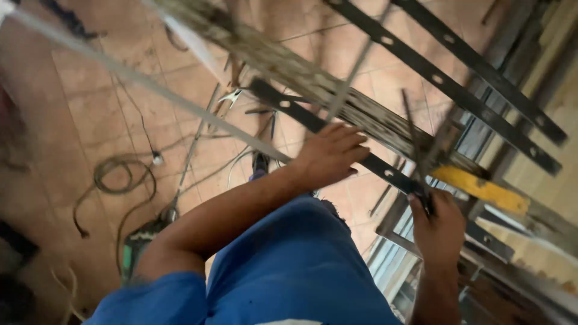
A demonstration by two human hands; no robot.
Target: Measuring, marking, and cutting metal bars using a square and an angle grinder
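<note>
Under both hands runs a dark flat steel bar with punched holes, long axis slanting from upper left, beyond the left hand, down to lower right at the right hand.

Left hand: fingers spread flat, palm down, resting on top of the bar near its middle. Pressing rather than gripping, as far as the blur allows; nothing enclosed in it.

Right hand: closed in a fist around a thin dark rod that stands up from the fist and crosses the bar just beside it. Exact contact between rod and bar: cannot tell, motion blur.

Nearer hand: right sits at the bar's lower end, left further up its length.

Surroundings: two more punched flat bars lie parallel, beyond the right hand. A weathered plank runs alongside, just past the left fingertips, with a yellow piece near the right hand. Below the left arm, on the tiled floor, a coiled cable and a green power tool.
</note>
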